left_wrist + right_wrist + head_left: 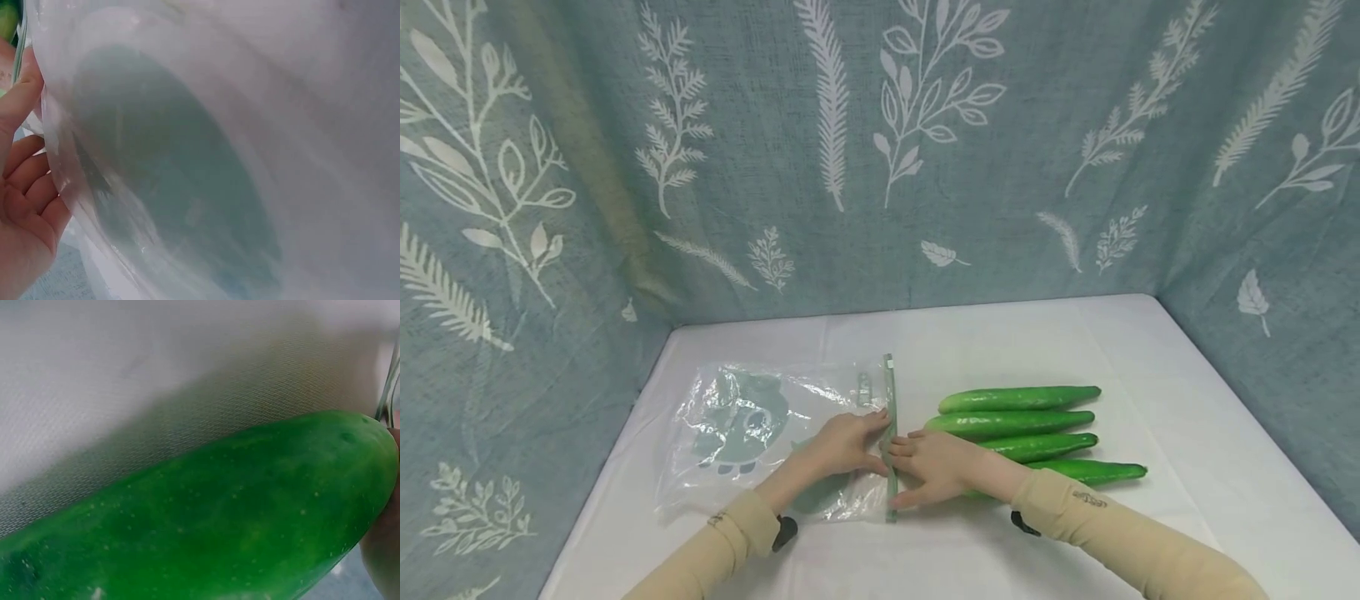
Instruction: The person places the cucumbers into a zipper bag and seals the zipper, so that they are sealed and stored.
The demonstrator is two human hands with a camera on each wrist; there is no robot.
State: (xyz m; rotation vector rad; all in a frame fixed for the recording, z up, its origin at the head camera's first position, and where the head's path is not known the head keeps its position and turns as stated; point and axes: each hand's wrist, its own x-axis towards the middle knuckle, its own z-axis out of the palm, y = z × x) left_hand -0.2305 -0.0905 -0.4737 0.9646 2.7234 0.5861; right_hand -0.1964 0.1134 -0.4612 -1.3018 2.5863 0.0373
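"Leaf-printed curtains (865, 250) close off three sides. Where's the bag (797, 408)?"

"Flat on the surface (1000, 342), left of four cucumbers (1011, 424). Clear plastic: probably light, floppy, slippery; best taken by its green edge strip (890, 385)."

"Each hand?"

"Right grip (946, 467): thumb and fingers spread, touching that strip. Left grip (842, 443): thumb and forefinger parted there; whether it pinches film, I can't tell."

"Underneath?"

"White cloth (955, 554), faintly creased, blue-green curtains beyond."

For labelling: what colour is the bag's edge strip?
The edge strip is green, clearest in the head view.
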